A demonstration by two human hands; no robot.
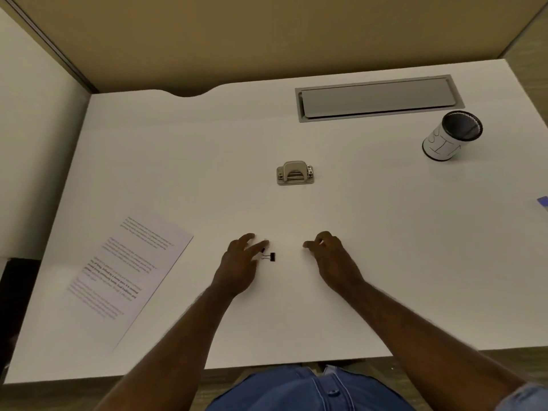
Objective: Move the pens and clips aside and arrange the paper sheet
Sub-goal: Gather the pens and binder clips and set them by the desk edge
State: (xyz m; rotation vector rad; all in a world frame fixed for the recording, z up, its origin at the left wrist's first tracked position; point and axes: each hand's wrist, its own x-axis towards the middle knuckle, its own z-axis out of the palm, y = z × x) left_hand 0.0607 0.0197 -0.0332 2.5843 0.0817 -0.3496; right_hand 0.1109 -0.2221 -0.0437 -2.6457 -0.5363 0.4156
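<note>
A printed paper sheet [127,274] lies slanted on the left part of the white desk [385,262]. A small black binder clip [271,257] lies on the desk near the front middle. My left hand [240,262] rests beside it with fingers spread, its thumb tip touching the clip's wire handles; a small dark bit shows under one fingertip. My right hand [329,253] hovers a little to the right of the clip, fingers loosely curled down toward the desk, with nothing visible in it. No pens are in view.
A metal hole punch [295,173] stands in the desk's middle. A mesh pen cup [452,134] wrapped in white paper stands at the back right, in front of a grey cable tray lid [376,97]. A purple object [543,201] peeks in at the right edge.
</note>
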